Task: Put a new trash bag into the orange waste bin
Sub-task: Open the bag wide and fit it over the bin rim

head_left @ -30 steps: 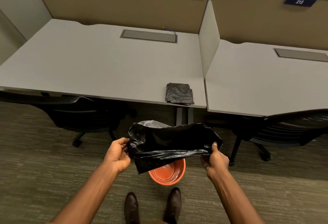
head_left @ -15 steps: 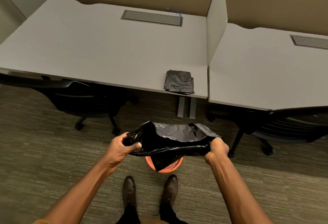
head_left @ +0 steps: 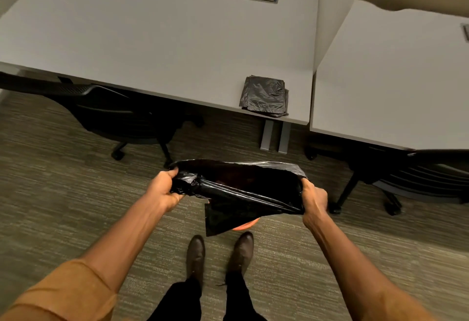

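At the far left, a black office chair (head_left: pixel 106 115) is tucked under a grey desk (head_left: pixel 152 41) on a striped carpet (head_left: pixel 50 206). An orange-brown sleeve (head_left: pixel 63 292) is seen at the lower left, and a bare forearm leads up from it to the left hand (head_left: pixel 165 191). That hand is clenched on the bunched left edge of a black trash bag (head_left: pixel 243 193). The bag is held stretched open between both hands, its mouth facing upward, above the floor. Beneath the bag, only a thin sliver of the orange waste bin (head_left: pixel 245 225) is visible; the bin stands on the carpet just ahead of two dark shoes (head_left: pixel 195 252), and most of it is hidden by the hanging plastic. Whether the bag touches the bin cannot be told. Farther back, near the desk's front right corner, a stack of folded bags (head_left: pixel 265 97) lies flat. On the right, the right hand (head_left: pixel 313 198) is closed around the bag's right edge. Beyond it, a second desk (head_left: pixel 393 79) is set behind a divider panel (head_left: pixel 332 15), with another black chair (head_left: pixel 418 176) beneath it.
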`<state>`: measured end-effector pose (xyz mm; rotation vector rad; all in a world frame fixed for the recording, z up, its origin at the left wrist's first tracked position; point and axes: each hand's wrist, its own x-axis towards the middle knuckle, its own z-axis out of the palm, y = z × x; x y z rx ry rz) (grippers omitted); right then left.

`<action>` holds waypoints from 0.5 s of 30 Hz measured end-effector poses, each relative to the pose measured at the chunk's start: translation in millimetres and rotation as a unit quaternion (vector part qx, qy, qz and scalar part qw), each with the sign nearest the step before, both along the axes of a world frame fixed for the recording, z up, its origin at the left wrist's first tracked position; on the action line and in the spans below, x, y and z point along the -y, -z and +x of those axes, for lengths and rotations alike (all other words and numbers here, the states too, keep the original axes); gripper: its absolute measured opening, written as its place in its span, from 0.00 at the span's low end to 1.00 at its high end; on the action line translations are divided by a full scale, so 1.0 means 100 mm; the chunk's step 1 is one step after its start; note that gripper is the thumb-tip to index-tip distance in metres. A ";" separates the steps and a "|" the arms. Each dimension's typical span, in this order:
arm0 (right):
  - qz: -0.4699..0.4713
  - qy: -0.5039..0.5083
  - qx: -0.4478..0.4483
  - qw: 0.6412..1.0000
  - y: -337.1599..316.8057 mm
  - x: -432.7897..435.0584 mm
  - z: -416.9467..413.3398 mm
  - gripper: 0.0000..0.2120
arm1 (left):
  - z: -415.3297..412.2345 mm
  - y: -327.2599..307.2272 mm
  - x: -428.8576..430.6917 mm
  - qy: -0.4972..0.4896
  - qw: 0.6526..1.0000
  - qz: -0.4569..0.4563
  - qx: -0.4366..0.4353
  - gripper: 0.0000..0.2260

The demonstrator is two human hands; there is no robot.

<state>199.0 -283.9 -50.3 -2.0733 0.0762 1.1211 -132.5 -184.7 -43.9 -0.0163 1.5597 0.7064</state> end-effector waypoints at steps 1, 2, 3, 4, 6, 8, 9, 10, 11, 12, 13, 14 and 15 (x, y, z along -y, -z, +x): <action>-0.009 -0.013 0.012 1.000 0.04 -0.01 0.01 0.15 | -0.03 0.05 -0.05 0.005 1.000 -0.005 0.004 0.09; -0.016 -0.023 0.023 0.999 0.08 -0.02 0.00 0.16 | -0.05 0.10 -0.09 0.009 1.000 -0.010 0.015 0.10; -0.022 -0.030 0.034 0.999 0.14 -0.03 0.01 0.17 | -0.08 0.18 -0.13 0.029 0.999 -0.010 0.017 0.11; -0.026 -0.034 0.043 0.998 0.17 -0.05 0.01 0.18 | -0.10 0.25 -0.16 0.058 0.998 -0.009 0.016 0.12; -0.034 -0.030 0.063 0.997 0.24 -0.08 0.00 0.21 | -0.13 0.39 -0.21 0.126 0.992 -0.004 0.001 0.14; -0.034 -0.016 0.077 0.996 0.29 -0.15 -0.02 0.28 | -0.15 0.46 -0.25 0.178 0.984 0.008 -0.018 0.13; -0.035 -0.015 0.080 0.996 0.31 -0.18 -0.03 0.30 | -0.18 0.52 -0.27 0.195 0.980 0.017 -0.023 0.15; -0.041 -0.017 0.083 0.996 0.33 -0.22 -0.05 0.31 | -0.19 0.57 -0.29 0.203 0.979 0.023 -0.029 0.20; -0.047 -0.022 0.088 0.995 0.37 -0.25 -0.07 0.31 | -0.20 0.63 -0.31 0.214 0.976 0.025 -0.040 0.25; -0.057 -0.031 0.093 0.994 0.40 -0.27 -0.09 0.31 | -0.21 0.66 -0.32 0.225 0.972 0.029 -0.059 0.25; -0.066 -0.039 0.101 0.992 0.46 -0.29 -0.11 0.32 | -0.22 0.72 -0.33 0.243 0.966 0.031 -0.080 0.22; -0.074 -0.042 0.110 0.990 0.50 -0.30 -0.14 0.33 | -0.23 0.78 -0.33 0.258 0.961 0.030 -0.098 0.21; -0.080 -0.044 0.115 0.989 0.55 -0.31 -0.17 0.35 | -0.24 0.86 -0.34 0.269 0.956 0.023 -0.111 0.21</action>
